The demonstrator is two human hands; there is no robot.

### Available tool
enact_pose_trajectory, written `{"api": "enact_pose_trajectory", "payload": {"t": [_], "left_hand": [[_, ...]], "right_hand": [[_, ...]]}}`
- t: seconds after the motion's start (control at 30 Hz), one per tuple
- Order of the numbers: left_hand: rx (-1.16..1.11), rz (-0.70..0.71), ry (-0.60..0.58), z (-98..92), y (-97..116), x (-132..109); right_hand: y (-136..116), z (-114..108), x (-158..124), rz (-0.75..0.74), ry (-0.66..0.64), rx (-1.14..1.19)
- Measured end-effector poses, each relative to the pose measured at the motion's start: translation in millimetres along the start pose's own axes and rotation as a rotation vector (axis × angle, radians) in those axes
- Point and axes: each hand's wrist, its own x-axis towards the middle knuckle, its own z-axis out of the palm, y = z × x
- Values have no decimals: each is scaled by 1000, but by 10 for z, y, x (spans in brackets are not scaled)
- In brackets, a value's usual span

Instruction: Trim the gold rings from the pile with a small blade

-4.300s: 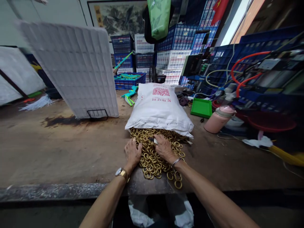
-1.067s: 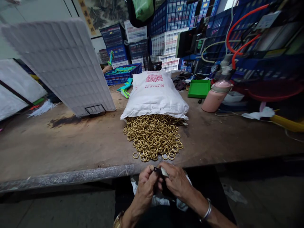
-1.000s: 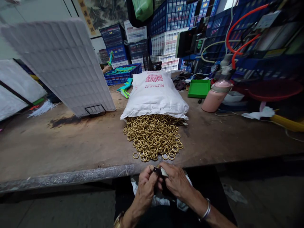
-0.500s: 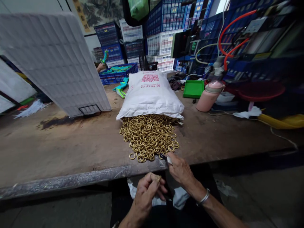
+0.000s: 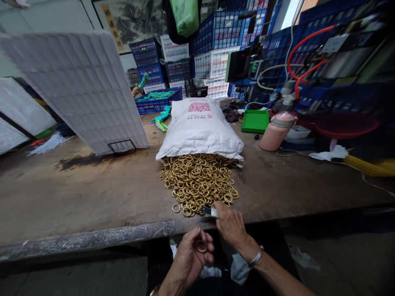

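Observation:
A pile of brass-coloured rings (image 5: 200, 181) spills from the mouth of a white woven sack (image 5: 200, 131) onto the table. In my right hand (image 5: 231, 224) is a slim dark tool with a white wrapped part (image 5: 212, 211); its dark tip reaches among the rings at the pile's near edge. Its exact kind I cannot make out. My left hand (image 5: 189, 257) is below the table edge, palm partly up, with fingers curled around one ring (image 5: 202, 247). A single loose ring (image 5: 176, 208) lies just left of the pile.
A tall white ribbed panel (image 5: 89, 90) stands in a wire holder on the left. A green tray (image 5: 255, 121) and a pink bottle (image 5: 276, 131) are at the right. Behind the sack, another person's hand (image 5: 135, 91) holds something turquoise beside a blue crate (image 5: 159, 102).
My left fingers have loosened from a pinch, so the ring in them now shows. The tool in my right hand has moved left among the near rings. The view has shifted slightly.

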Motion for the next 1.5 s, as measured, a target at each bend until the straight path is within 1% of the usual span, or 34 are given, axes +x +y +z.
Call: {"api": "enact_pose_trajectory", "payload": {"t": [0.2,0.3,0.4,0.67,0.9,1.03,1.13,1.23,1.3,1.37,1.43,1.5], "left_hand": [[154,65,41,40,85,129],[222,102,93,72,140,174],[249,134,113,80,171,186],[268,128,141,45,184,161],[313,110,142,119,194,181],[326,93,167,134,150,237],[318,49,176,162,125,286],[328,7,104,220,133,303],[339,29,49,244,152,287],[343,46,23,234,165,261],[351,42,34,189,163,235],[385,75,66,134,144,218]], "right_hand": [[45,-79,44,-38,-6,62],[59,-117,48,-30,-12,99],[58,-150,24,-18,-14,131],[-2,-186,-30,37,-39,48],[19,-193,-5,-6,-21,80],[83,-229,2,-3,9,197],[69,-290,-15,-66,10,337],[-22,-344,-72,-153,-15,483],[-90,-357,-119,-193,-40,565],[-136,-356,-149,-204,-75,646],[-152,-347,-147,-117,-102,743],[-145,-336,-116,58,-96,846]]}}
